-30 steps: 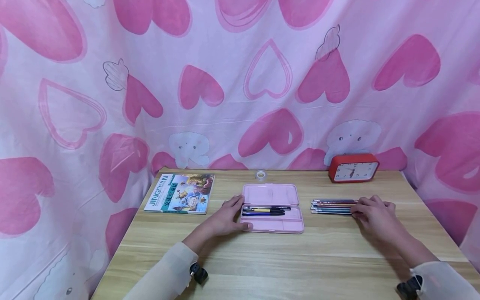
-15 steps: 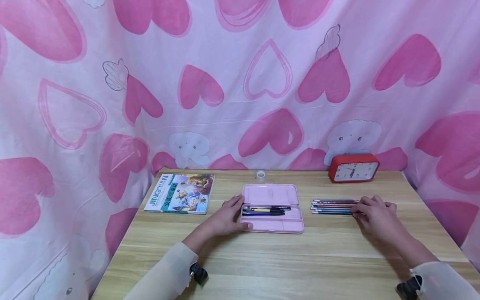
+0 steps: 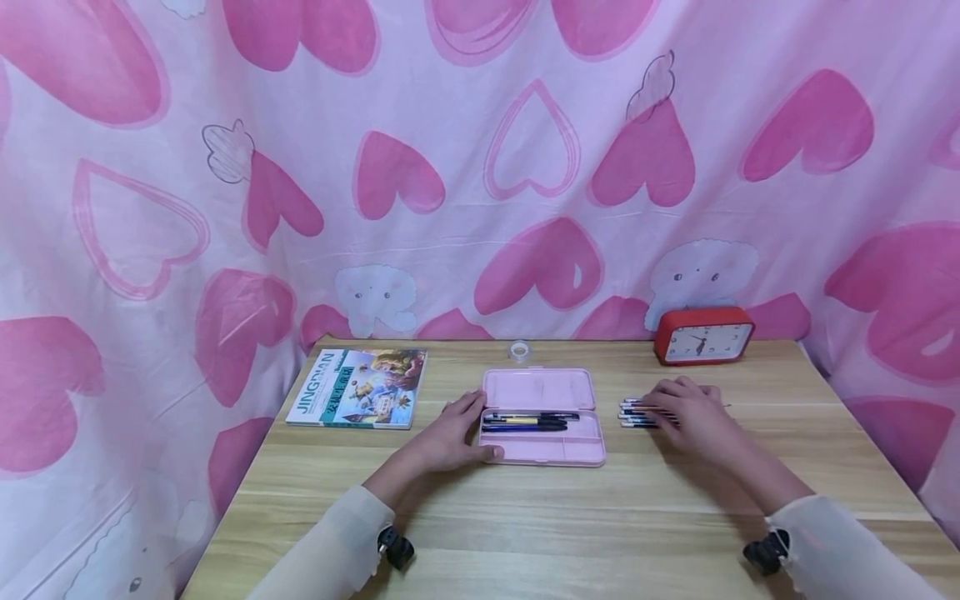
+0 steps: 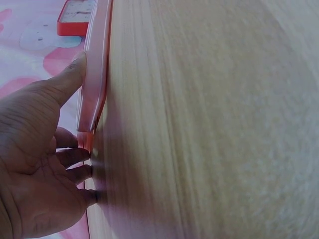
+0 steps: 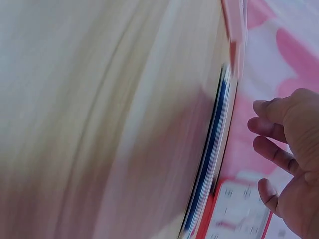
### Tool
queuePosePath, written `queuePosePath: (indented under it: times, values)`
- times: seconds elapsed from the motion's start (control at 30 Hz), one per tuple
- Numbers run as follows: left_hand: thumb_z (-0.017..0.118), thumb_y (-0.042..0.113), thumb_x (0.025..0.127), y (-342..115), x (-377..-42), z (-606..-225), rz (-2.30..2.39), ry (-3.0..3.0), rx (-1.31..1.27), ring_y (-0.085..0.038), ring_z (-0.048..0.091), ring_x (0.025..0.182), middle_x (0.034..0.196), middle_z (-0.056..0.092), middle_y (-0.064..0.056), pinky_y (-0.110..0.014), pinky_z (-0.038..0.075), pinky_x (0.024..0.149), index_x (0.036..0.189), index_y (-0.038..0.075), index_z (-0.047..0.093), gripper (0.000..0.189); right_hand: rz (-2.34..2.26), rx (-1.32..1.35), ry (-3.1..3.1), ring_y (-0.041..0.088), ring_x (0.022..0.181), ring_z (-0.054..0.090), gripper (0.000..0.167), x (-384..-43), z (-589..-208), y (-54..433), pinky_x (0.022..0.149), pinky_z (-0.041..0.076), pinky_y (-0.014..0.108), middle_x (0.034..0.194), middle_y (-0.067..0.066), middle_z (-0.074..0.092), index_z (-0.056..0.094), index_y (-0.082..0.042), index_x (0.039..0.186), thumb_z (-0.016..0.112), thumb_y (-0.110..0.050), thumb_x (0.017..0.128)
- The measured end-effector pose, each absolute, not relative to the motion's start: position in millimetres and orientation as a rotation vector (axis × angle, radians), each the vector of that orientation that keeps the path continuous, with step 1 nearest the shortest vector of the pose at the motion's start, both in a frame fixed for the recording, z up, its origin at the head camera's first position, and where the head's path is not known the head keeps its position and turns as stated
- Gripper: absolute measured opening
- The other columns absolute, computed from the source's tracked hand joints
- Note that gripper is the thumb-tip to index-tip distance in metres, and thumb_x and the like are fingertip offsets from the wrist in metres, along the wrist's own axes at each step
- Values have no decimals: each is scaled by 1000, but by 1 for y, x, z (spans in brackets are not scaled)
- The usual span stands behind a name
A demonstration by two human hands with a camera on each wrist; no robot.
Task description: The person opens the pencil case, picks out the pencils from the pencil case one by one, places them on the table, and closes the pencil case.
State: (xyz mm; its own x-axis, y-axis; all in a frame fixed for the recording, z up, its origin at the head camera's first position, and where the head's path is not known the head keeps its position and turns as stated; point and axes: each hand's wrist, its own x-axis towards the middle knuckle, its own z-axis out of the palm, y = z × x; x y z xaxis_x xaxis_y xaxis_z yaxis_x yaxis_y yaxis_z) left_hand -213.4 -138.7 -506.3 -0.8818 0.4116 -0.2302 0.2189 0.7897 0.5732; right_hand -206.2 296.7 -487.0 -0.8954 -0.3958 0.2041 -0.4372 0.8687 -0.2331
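A pink pencil case (image 3: 583,452) lies open on the table, lid folded back. Several pens (image 3: 525,427) rest in its rear compartment. My left hand (image 3: 450,437) holds the case at its left end, thumb on the near corner and fingers at the back. The left wrist view shows that thumb (image 4: 72,74) pressed to the case's side (image 4: 94,94). To the right, a row of several pencils (image 3: 633,414) lies side by side. Over them hovers my right hand (image 3: 693,417), hiding most of their length. In the right wrist view its loosely bent fingers (image 5: 271,149) stand apart from the pencils (image 5: 207,154).
A picture book (image 3: 375,392) lies at the table's left. Behind the case sits a small roll of tape (image 3: 512,351). A red clock (image 3: 705,337) stands at the back right, and a pink heart-patterned curtain (image 3: 450,208) hangs along the far edge.
My right hand has left the pencils' right ends and moved left over them. The left hand stays on the case. The head view has shifted slightly.
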Motion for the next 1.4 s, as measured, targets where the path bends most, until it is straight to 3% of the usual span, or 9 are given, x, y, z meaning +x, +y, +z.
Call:
queuePosePath:
  times: [0.23,0.5,0.9,1.1,1.4]
  values:
    - [80,62,96,-138,-214,-506,771,2636,457,-43,17,173,188,17,-8,-63,27,138,178,17,22,111,469,838,-2882,26,118,61,32,-211,-491,242,93,48,54,128,1,76,83,-21,127,83,-10,98]
    - [80,62,96,-138,-214,-506,785,2628,463,-42,18,173,187,18,-8,-62,29,137,178,17,23,110,555,1008,-2964,21,125,55,40,-207,-494,208,104,46,57,138,-5,72,81,-25,135,79,-7,100]
    - [79,63,97,-138,-214,-507,775,2640,481,-43,18,172,187,17,-9,-62,29,137,178,15,23,110,505,1058,-3047,19,126,49,38,-205,-497,196,101,43,50,146,-8,68,81,-28,136,78,-13,101]
    - [79,63,97,-139,-214,-508,772,2643,486,-43,17,173,188,16,-9,-62,28,137,178,14,23,110,520,1041,-3065,19,127,49,32,-206,-496,196,102,44,51,142,-8,69,84,-29,129,79,-14,101]
    - [80,62,96,-139,-215,-509,755,2647,492,-43,18,172,187,17,-10,-62,29,137,178,14,22,111,513,1044,-3017,17,116,50,32,-205,-497,199,94,41,45,135,-7,71,84,-27,130,79,-12,101]
